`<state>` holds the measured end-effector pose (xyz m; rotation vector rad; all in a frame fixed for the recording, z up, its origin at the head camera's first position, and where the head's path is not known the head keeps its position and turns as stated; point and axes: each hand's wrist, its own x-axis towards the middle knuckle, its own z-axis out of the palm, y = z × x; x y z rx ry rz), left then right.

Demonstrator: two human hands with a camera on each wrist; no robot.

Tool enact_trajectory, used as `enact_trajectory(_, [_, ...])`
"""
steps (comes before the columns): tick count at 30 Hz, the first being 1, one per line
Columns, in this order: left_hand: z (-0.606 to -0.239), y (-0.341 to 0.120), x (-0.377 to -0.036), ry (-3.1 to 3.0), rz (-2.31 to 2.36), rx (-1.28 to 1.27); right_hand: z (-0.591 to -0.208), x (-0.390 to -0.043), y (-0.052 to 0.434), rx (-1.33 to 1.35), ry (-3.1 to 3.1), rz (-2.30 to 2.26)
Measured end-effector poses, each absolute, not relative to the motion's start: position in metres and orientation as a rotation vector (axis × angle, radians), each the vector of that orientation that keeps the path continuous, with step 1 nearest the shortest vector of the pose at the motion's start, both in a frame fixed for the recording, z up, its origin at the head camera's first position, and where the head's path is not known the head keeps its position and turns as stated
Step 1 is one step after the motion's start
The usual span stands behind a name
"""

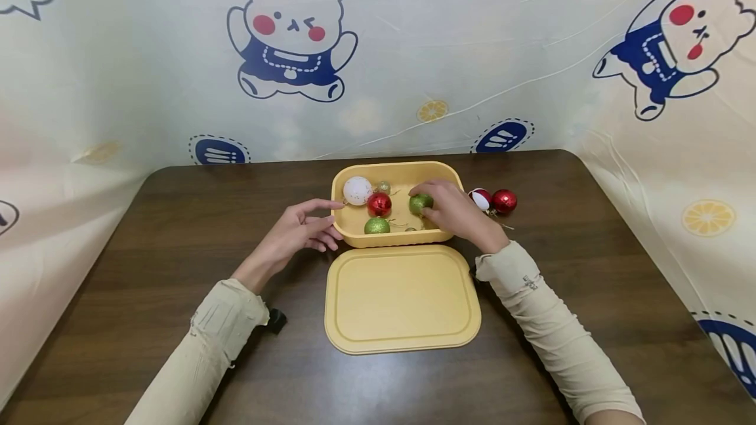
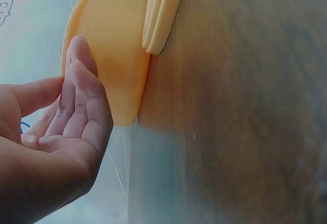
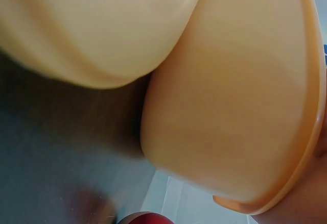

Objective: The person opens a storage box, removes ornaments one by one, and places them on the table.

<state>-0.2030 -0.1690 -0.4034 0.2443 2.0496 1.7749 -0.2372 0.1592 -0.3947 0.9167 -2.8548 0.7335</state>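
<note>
My right hand (image 1: 455, 208) reaches into a yellow plastic box (image 1: 396, 240) and pinches a glittery green Christmas ball (image 1: 419, 204) between thumb and fingers. Also inside lie a white speckled ball (image 1: 357, 190), a shiny red ball (image 1: 379, 204), a second green glitter ball (image 1: 377, 225) and a small pale-green ball (image 1: 383, 187). At the box's left end, my left hand (image 1: 298, 228) touches the rim, its fingers loosely extended along the outer wall, as the left wrist view shows. In the right wrist view the box wall (image 3: 225, 96) hides the right fingers.
A yellow lid (image 1: 401, 300) lies flat in front of the box. Right of the box, a red-and-white ball (image 1: 481, 199) and a red ball (image 1: 504, 201) sit on the dark wooden table (image 1: 567, 307). A printed cloth (image 1: 390, 51) hangs behind the table.
</note>
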Motion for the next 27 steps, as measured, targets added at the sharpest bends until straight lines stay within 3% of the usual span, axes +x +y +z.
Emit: enact_trajectory(27, [-0.4041, -0.1698, -0.2017, 2.036, 1.786, 0.261, -0.3962, -0.2379, 0.1583, 0.898, -2.884, 0.747])
